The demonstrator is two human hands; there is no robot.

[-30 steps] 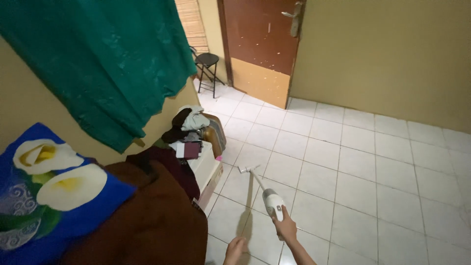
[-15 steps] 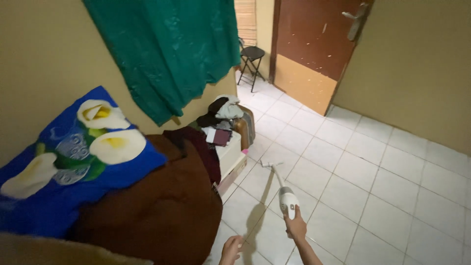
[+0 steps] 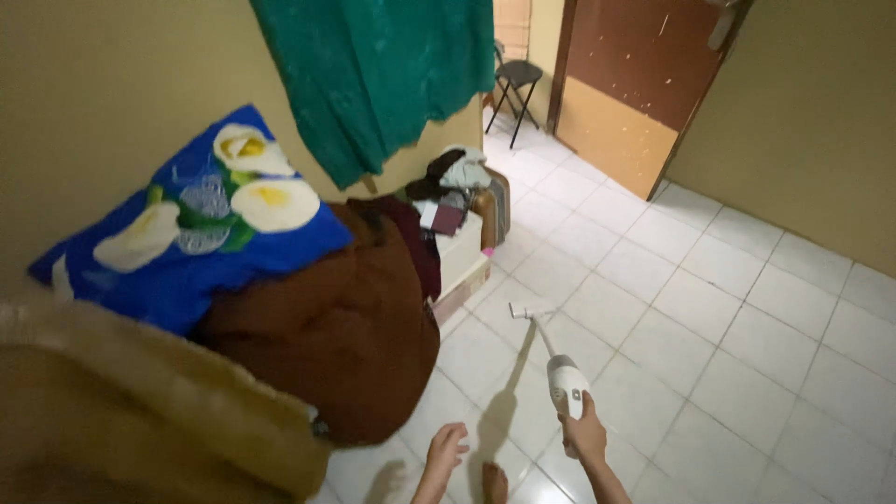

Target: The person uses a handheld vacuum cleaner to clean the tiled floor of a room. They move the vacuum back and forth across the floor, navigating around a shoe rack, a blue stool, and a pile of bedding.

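The right hand has its grip wrapped tight around the handle of a white stick vacuum, whose nozzle rests on the tiled floor just off the bed's corner. The left hand hangs free, fingers spread, holding nothing. The brown blanket droops low beside the nozzle and could likely get sucked in or snagged. A bare foot shows below; a box and a pile of clothes crowd the wall side.
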